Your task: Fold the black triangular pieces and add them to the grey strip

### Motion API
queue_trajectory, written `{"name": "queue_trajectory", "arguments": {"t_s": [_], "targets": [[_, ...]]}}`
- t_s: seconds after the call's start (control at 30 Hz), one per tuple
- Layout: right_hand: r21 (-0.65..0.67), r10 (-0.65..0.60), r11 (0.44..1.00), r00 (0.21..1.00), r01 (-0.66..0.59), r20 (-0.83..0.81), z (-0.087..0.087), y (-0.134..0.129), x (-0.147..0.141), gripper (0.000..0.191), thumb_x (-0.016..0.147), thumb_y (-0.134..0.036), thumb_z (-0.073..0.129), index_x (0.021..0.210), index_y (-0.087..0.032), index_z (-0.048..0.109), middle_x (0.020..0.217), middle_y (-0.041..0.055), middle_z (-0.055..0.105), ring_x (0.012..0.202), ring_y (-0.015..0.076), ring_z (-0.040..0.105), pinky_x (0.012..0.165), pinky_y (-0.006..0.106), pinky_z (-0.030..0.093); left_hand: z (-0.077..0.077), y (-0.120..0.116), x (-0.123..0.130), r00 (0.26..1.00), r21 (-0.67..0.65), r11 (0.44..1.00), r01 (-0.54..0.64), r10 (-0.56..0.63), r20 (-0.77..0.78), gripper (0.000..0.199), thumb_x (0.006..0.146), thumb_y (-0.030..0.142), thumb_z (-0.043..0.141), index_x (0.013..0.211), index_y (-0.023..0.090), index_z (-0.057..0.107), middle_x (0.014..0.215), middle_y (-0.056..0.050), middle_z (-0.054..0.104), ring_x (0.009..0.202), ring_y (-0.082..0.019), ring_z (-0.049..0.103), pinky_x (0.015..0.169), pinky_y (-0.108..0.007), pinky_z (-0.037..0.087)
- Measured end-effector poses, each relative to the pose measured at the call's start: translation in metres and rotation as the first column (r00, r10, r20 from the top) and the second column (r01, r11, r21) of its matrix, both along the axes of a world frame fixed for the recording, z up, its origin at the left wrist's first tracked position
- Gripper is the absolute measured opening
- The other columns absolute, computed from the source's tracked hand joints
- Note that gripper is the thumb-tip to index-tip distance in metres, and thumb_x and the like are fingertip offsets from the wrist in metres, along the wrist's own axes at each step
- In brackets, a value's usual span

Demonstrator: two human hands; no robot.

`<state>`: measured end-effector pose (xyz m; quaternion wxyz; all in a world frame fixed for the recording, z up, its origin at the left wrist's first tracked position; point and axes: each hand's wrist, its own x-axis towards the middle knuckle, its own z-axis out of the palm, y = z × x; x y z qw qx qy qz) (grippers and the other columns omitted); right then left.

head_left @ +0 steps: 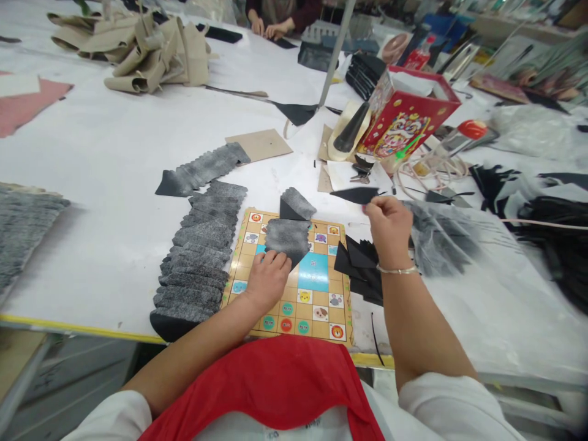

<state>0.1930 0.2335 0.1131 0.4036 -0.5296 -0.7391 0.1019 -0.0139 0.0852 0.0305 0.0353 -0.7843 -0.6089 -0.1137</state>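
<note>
My left hand [269, 277] rests on a game board [248, 260], its fingers laid over the lower left edge of a grey piece of material [287, 236] with a black corner. Just beyond that piece is another grey and black piece [296, 205]. My right hand [390, 223] is raised to the right of the board, thumb and fingers pinched together. A pointed black piece [353, 195] appears right at its fingertips; whether they grip it, I cannot tell. Under my right wrist lies a pile of black pieces [361, 263]. Left of the board runs a long overlapping row of grey pieces [197, 251].
A shorter grey row [202, 168] touches a tan card [260, 145]. Ahead on the right stand a red box [404, 116], a black-and-cream tool [350, 131] and a metal pole [337, 52]. Grey stacks [27, 226] lie far left. Another person's hands [273, 29] work across the table.
</note>
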Motion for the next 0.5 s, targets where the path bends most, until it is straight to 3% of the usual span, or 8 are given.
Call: {"name": "queue_trajectory", "arguments": {"t_s": [0.07, 0.1, 0.17, 0.23, 0.3, 0.4, 0.5], "targets": [[0.042, 0.109, 0.993, 0.991, -0.113, 0.074, 0.007, -0.030, 0.007, 0.004, 0.075, -0.018, 0.051, 0.072, -0.018, 0.053, 0.086, 0.0051, 0.062, 0.082, 0.0163, 0.055, 0.077, 0.029, 0.040, 0.002, 0.000, -0.004, 0.998, 0.037, 0.998, -0.042, 0.040, 0.049, 0.019, 0.087, 0.026, 0.052, 0.104, 0.020, 0.060, 0.102, -0.007, 0.062, 0.096, -0.024, 0.050, 0.077, -0.039, 0.034], [0.038, 0.238, 0.968, 0.954, -0.248, 0.183, 0.006, -0.050, 0.006, 0.003, 0.076, -0.017, 0.052, 0.076, -0.018, 0.055, 0.094, 0.0064, 0.062, 0.089, 0.0176, 0.054, 0.081, 0.031, 0.040, 0.004, -0.002, -0.007, 0.995, 0.062, 0.996, -0.068, 0.063, 0.083, 0.020, 0.088, 0.029, 0.053, 0.104, 0.020, 0.059, 0.103, -0.007, 0.062, 0.095, -0.024, 0.050, 0.076, -0.039, 0.034], [-0.065, 0.441, 0.886, 0.792, -0.459, 0.421, -0.006, -0.092, -0.003, 0.007, 0.078, -0.016, 0.051, 0.082, -0.016, 0.057, 0.097, 0.0082, 0.062, 0.091, 0.0193, 0.053, 0.081, 0.032, 0.039, 0.009, -0.011, -0.017, 0.983, 0.116, 0.987, -0.115, 0.096, 0.154, 0.019, 0.089, 0.032, 0.050, 0.101, 0.020, 0.060, 0.101, -0.006, 0.063, 0.092, -0.022, 0.051, 0.076, -0.037, 0.034], [-0.224, 0.559, 0.814, 0.617, -0.536, 0.555, -0.025, -0.129, -0.016, 0.008, 0.079, -0.016, 0.051, 0.082, -0.015, 0.058, 0.091, 0.0091, 0.061, 0.084, 0.0194, 0.051, 0.075, 0.033, 0.037, 0.014, -0.028, -0.026, 0.976, 0.147, 0.980, -0.132, 0.103, 0.194, 0.018, 0.091, 0.031, 0.047, 0.093, 0.021, 0.062, 0.090, -0.005, 0.063, 0.087, -0.021, 0.051, 0.075, -0.035, 0.034], [-0.337, 0.631, 0.760, 0.508, -0.556, 0.587, -0.045, -0.155, -0.026, 0.009, 0.080, -0.016, 0.051, 0.081, -0.015, 0.059, 0.090, 0.0095, 0.060, 0.083, 0.0198, 0.050, 0.072, 0.033, 0.035, 0.016, -0.048, -0.033, 0.981, 0.138, 0.985, -0.102, 0.076, 0.180, 0.019, 0.092, 0.028, 0.045, 0.088, 0.022, 0.063, 0.079, -0.004, 0.062, 0.080, -0.019, 0.051, 0.072, -0.034, 0.034], [-0.384, 0.661, 0.739, 0.482, -0.554, 0.575, -0.059, -0.171, -0.034, 0.012, 0.083, -0.017, 0.049, 0.083, -0.015, 0.060, 0.096, 0.0100, 0.060, 0.087, 0.0205, 0.049, 0.074, 0.033, 0.034, 0.010, -0.075, -0.033, 0.992, 0.108, 0.994, 0.029, -0.042, 0.122, 0.021, 0.091, 0.023, 0.043, 0.095, 0.022, 0.064, 0.082, -0.004, 0.064, 0.079, -0.018, 0.053, 0.070, -0.034, 0.034], [-0.403, 0.650, 0.755, 0.506, -0.518, 0.567, -0.055, -0.174, -0.036, 0.016, 0.086, -0.025, 0.049, 0.084, -0.015, 0.061, 0.096, 0.0106, 0.060, 0.089, 0.0210, 0.049, 0.076, 0.034, 0.033, -0.001, -0.090, -0.028, 0.986, 0.111, 0.983, 0.148, -0.155, 0.062, 0.026, 0.090, 0.020, 0.044, 0.107, 0.021, 0.062, 0.098, -0.005, 0.067, 0.088, -0.018, 0.056, 0.074, -0.035, 0.035]]}}
